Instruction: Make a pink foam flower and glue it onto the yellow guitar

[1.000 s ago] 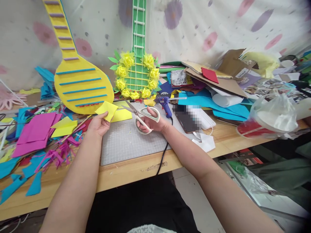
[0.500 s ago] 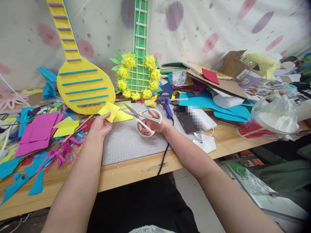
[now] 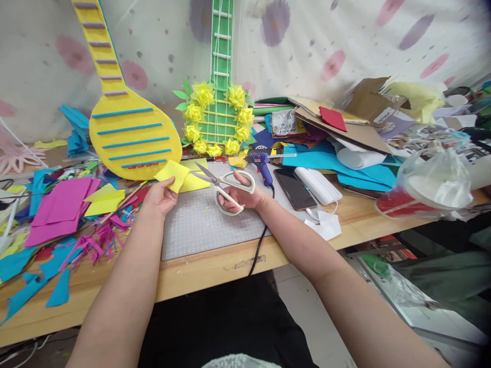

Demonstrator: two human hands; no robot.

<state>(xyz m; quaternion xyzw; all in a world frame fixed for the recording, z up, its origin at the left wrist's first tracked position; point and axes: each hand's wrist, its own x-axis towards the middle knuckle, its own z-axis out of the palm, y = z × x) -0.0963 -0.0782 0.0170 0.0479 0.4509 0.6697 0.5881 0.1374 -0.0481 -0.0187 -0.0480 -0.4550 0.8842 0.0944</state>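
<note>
Between the fingers of my left hand (image 3: pixel 159 198) is a piece of yellow crepe paper (image 3: pixel 173 174), pinched at its lower edge. My right hand (image 3: pixel 241 194) grips a pair of scissors (image 3: pixel 215 180) by their cream handles. The blades are parted and point left toward the paper, their tips just right of it. Another yellow paper sheet (image 3: pixel 195 183) lies behind the blades on the grey cutting mat (image 3: pixel 207 225). Beyond the mat stand a green paper guitar (image 3: pixel 220 115) ringed with yellow paper flowers and a yellow guitar-like cutout (image 3: pixel 134 135).
Magenta paper (image 3: pixel 57 209) and several scraps cover the table's left side. A blue glue gun (image 3: pixel 263 166), its black cord (image 3: pixel 259 250) running over the front edge, stands near a phone (image 3: pixel 294 189) and a white power bank (image 3: pixel 318 185). A bagged red-and-white bucket (image 3: pixel 410 199) is at right.
</note>
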